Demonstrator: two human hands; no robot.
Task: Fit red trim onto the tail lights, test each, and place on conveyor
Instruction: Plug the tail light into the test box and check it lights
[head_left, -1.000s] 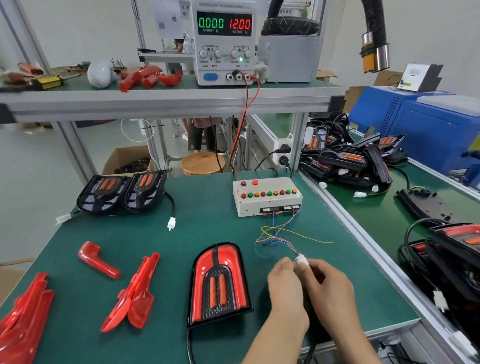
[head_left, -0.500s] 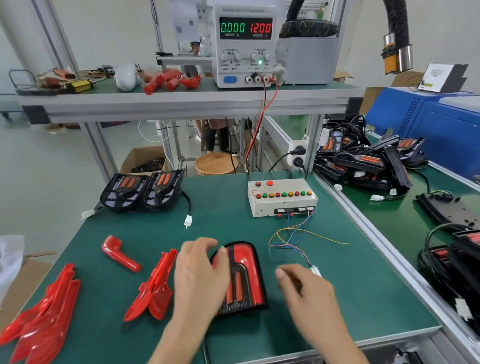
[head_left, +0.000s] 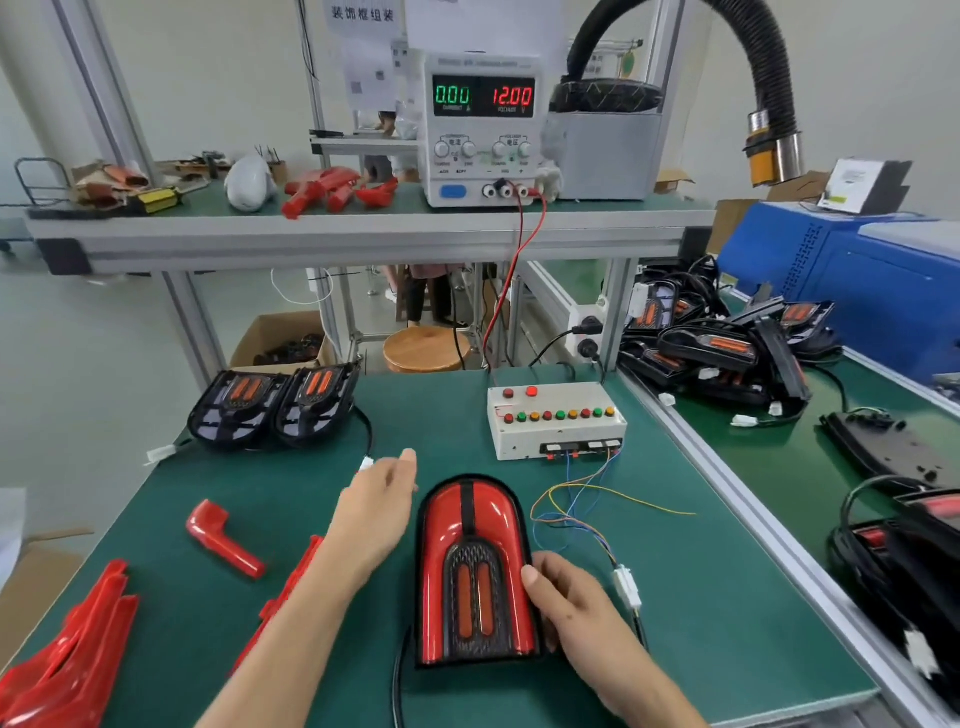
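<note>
Surface: green bench mat (head_left: 675, 597), white test box (head_left: 556, 421) behind.
Right hand (head_left: 576, 613): has left the tester plug (head_left: 626, 587); fingers now grip the trimmed tail light (head_left: 475, 571) at its right edge.
Left hand (head_left: 376, 512): moved off the lamp, fingers relaxed, holding nothing.
Meaning: test seems finished; conveyor (head_left: 779, 467) next.
Room: supply (head_left: 483, 130) shows 12.00 volts.
</note>
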